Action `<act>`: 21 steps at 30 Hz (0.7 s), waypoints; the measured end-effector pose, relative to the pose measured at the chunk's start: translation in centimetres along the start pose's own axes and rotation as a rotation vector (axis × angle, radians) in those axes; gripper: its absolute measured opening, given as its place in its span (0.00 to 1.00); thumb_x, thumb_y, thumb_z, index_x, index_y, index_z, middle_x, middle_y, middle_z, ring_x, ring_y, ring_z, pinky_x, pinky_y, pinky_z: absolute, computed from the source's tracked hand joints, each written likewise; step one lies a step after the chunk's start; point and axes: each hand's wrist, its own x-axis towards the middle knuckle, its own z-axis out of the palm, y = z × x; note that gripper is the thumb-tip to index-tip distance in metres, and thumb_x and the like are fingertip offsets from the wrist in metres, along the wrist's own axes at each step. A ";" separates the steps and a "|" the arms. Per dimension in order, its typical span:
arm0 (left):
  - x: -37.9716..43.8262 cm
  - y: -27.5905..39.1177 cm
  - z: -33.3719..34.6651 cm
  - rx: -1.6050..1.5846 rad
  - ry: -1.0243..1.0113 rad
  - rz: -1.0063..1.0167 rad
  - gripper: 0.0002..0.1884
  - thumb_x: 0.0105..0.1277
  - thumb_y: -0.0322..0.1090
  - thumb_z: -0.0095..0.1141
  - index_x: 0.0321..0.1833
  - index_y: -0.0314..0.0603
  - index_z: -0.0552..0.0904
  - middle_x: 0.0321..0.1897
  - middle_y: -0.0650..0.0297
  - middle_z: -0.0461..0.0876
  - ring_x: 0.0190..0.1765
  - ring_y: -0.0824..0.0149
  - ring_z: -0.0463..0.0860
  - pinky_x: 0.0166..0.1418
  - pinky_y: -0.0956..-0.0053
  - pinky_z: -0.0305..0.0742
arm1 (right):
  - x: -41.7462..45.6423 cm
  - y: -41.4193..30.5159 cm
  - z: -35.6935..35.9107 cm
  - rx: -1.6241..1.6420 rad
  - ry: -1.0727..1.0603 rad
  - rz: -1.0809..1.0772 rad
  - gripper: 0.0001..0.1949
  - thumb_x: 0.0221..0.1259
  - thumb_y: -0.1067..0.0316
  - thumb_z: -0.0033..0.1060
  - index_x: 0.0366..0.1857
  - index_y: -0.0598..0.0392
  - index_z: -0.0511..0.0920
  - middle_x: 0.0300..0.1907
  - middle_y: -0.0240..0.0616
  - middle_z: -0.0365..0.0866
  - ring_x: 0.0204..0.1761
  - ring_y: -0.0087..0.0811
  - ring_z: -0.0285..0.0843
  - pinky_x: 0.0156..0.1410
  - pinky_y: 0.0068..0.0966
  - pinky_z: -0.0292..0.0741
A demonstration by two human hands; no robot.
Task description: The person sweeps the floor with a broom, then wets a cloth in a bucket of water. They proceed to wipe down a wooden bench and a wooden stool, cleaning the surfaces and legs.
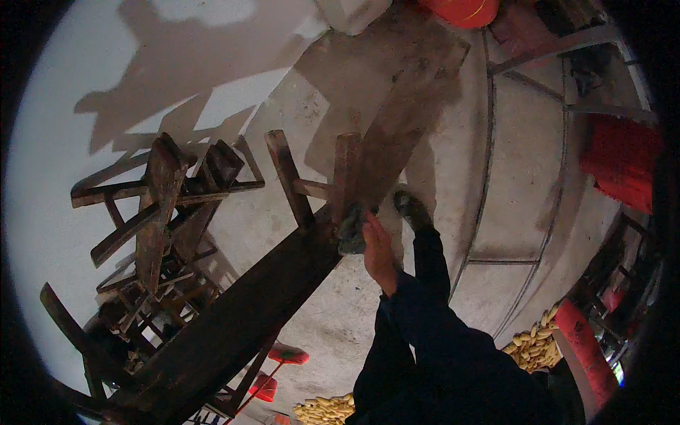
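My right hand (379, 249) holds a bunched dark grey-green cloth (351, 234) against the near leg at the far end of a long dark wooden bench (228, 297). The bench runs diagonally from the lower left to the middle of the view. Two legs (287, 175) joined by a short crossbar (312, 188) jut out from its far end. My fingers hide part of the cloth. The left hand is out of view.
Stacked wooden benches (164, 207) stand by the white wall (58, 159) at left. A red dustpan (288, 354) lies beyond the bench. Corn cobs (324, 409) are heaped at the bottom, with more cobs (534, 345) at right. My shoe (411, 207) is close to the bench end.
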 end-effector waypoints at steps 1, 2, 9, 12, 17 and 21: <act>0.1 -0.1 0.8 -0.012 -0.006 0.006 0.22 0.77 0.49 0.50 0.47 0.29 0.78 0.36 0.53 0.76 0.41 0.56 0.74 0.50 0.56 0.72 | -0.1 5.5 0.8 -0.181 -0.036 -0.112 0.20 0.79 0.63 0.34 0.65 0.60 0.72 0.62 0.53 0.75 0.63 0.51 0.73 0.73 0.39 0.64; 0.2 -0.4 1.5 -0.020 -0.016 0.006 0.22 0.77 0.49 0.50 0.48 0.29 0.77 0.37 0.53 0.76 0.41 0.56 0.74 0.51 0.56 0.72 | 0.0 8.9 1.5 -0.362 -0.081 -0.224 0.20 0.79 0.65 0.33 0.66 0.60 0.71 0.62 0.53 0.75 0.63 0.52 0.72 0.73 0.40 0.64; -0.4 -3.0 3.0 0.033 -0.028 -0.044 0.24 0.76 0.51 0.50 0.51 0.31 0.75 0.41 0.53 0.74 0.44 0.56 0.73 0.53 0.56 0.70 | 6.4 3.4 2.4 0.105 -0.618 0.038 0.20 0.76 0.55 0.46 0.63 0.54 0.73 0.51 0.51 0.79 0.56 0.51 0.75 0.63 0.40 0.71; -0.4 -3.9 3.9 0.037 -0.040 -0.050 0.24 0.75 0.52 0.50 0.52 0.31 0.74 0.42 0.53 0.73 0.46 0.55 0.72 0.55 0.56 0.69 | 8.1 5.8 3.5 -0.412 -0.688 -0.218 0.18 0.73 0.53 0.50 0.54 0.54 0.78 0.44 0.51 0.81 0.50 0.53 0.77 0.58 0.43 0.73; -0.7 -5.1 4.9 0.046 -0.044 -0.055 0.25 0.75 0.53 0.50 0.55 0.32 0.73 0.45 0.53 0.72 0.48 0.55 0.72 0.57 0.56 0.68 | 12.1 8.6 9.1 -0.451 -0.733 -0.075 0.16 0.70 0.53 0.54 0.46 0.54 0.80 0.40 0.51 0.81 0.47 0.55 0.79 0.54 0.45 0.74; -1.2 -6.2 5.1 0.057 -0.052 -0.063 0.26 0.74 0.54 0.50 0.56 0.33 0.71 0.47 0.53 0.71 0.50 0.54 0.71 0.58 0.57 0.67 | 14.4 6.7 11.6 -0.744 -0.725 -0.067 0.16 0.65 0.51 0.59 0.44 0.53 0.78 0.48 0.48 0.81 0.52 0.50 0.80 0.56 0.48 0.76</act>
